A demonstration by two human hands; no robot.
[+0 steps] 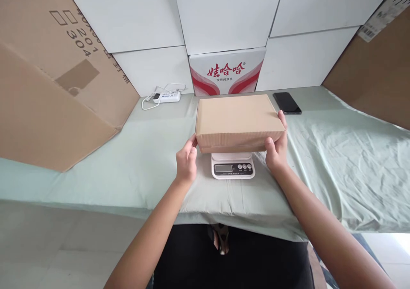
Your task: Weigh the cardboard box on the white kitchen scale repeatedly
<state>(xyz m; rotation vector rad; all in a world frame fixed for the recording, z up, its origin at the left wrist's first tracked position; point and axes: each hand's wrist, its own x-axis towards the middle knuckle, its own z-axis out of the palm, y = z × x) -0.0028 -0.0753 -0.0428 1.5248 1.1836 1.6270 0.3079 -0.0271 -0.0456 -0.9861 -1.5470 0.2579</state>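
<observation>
A closed brown cardboard box (237, 116) is over a white kitchen scale (233, 166), hiding most of its weighing plate. Whether the box rests on the plate or is held just above it, I cannot tell. My left hand (186, 161) grips the box's left front corner, fingers partly hidden behind its side. At the right end my right hand (278, 148) is closed on the box, thumb on the front face and a finger along the side. The scale's display and buttons face me, and the display looks blank.
A black phone (287, 103) lies behind on the right. A white power strip with a cable (167, 97) lies at the back left. Big cartons (64, 84) flank the green cloth (134, 152); a red-and-white printed box (226, 72) stands at the back wall.
</observation>
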